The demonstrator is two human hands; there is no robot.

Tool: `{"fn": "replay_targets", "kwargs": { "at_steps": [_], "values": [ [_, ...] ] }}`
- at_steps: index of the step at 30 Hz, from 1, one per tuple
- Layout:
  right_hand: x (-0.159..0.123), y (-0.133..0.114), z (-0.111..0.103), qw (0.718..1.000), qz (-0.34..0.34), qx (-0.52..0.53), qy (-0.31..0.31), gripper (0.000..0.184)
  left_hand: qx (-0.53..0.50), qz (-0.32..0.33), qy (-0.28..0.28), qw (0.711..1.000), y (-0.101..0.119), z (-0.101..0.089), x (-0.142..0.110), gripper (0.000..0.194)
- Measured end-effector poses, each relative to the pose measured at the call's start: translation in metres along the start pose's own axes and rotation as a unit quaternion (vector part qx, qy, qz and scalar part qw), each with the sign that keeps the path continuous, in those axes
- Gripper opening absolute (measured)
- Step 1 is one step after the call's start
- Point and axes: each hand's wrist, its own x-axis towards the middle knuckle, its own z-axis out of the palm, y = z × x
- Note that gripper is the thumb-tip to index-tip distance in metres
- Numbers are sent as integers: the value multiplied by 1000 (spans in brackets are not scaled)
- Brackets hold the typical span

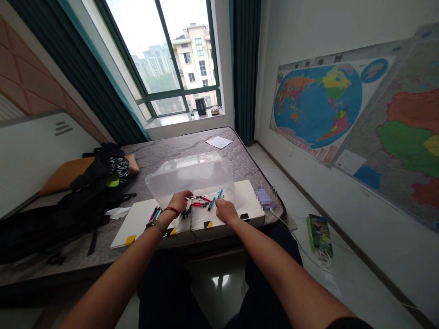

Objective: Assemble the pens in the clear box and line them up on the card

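Note:
My left hand (pixel 181 201), a red band and a watch on its wrist, has its fingertips closed on one end of a dark-and-white pen (pixel 195 197). My right hand (pixel 226 211) is curled shut, with a teal pen (pixel 220 193) sticking up from its fingers. Between the hands, red pens (pixel 199 204) and another teal pen (pixel 211 204) lie loose on a white board-like surface (pixel 247 197). Several black pens (pixel 186 213) are bunched under my left hand. Red and teal pens (pixel 155 214) lie left of my left wrist.
A clear plastic bin (pixel 178 171) stands just behind the pens. Yellow-and-black tape pieces (pixel 208 224) mark the front edge. Dark bags (pixel 92 183) lie at left on the mattress (pixel 151 153). A blurred phone-like object (pixel 265 197) with a cable sits at right, and a green box (pixel 319 234) on the floor.

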Motion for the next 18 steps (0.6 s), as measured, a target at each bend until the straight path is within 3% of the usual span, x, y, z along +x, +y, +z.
{"fn": "replay_targets", "kwargs": {
  "at_steps": [3,5,12,18],
  "values": [
    [0,0,-1,1000,-1,-3,-3,25,-89,7,42,995,3,1,2,52],
    [-1,0,-1,1000,-1,-2,-4,25,-94,5,53,994,3,1,2,50],
    [0,0,0,1000,0,0,-1,25,147,-59,-30,987,-2,15,-3,27],
    [1,1,2,1000,-1,6,8,23,187,-116,-89,971,-3,36,4,33]
  ]
}}
